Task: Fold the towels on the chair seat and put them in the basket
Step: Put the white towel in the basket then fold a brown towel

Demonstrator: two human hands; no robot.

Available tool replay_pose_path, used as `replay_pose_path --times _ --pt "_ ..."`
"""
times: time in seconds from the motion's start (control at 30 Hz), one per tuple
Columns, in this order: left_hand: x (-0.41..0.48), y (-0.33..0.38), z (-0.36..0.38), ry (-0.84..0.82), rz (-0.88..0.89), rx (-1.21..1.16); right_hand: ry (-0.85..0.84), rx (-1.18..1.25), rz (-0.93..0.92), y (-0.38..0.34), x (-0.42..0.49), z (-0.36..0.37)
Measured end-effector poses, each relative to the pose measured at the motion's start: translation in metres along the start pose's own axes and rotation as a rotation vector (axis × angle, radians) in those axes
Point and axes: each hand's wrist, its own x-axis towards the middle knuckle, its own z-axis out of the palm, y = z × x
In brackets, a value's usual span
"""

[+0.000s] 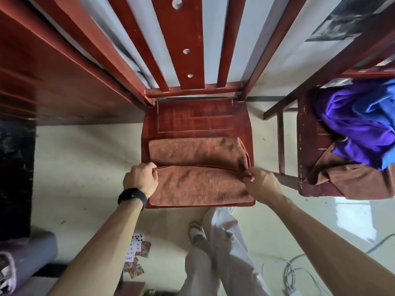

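With our left hand (142,176) and right hand (259,180) pinching the brown towel (198,167) at its hem, uneven pulling could skew the fold.

Left hand (140,178) and right hand (261,182) pinch, fingers curled.

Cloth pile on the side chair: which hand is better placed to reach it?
Likely the right hand: it pinches the brown towel nearest the pile; left hand grips the far end.

A lived-in room in a home: a red-brown wooden slat-back chair (192,116) on a cream floor (85,157), a second worn chair (310,135) heaped with purple and blue cloths (359,124), loose playing cards (136,248) and white cables (288,272) lying nearby.
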Motion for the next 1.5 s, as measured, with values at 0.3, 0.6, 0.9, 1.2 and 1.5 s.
replay_pose_path --times 0.3,0.6,0.9,1.2,1.5 --pt "0.015 0.099 0.022 0.102 0.358 -0.11 0.11 0.463 0.326 -0.007 0.034 -0.006" --pt "0.013 0.172 0.041 0.025 0.434 0.037 0.039 0.639 0.421 -0.025 0.049 -0.012" --pt "0.027 0.192 0.033 -0.063 0.473 0.297 -0.009 1.152 0.73 -0.032 0.073 -0.018" --pt "0.023 0.195 0.036 -0.028 0.472 0.345 0.15 0.897 0.645 -0.021 0.082 -0.023" --pt "0.025 0.19 0.04 -0.003 0.486 0.323 0.311 0.05 -0.167 0.0 0.078 -0.004"
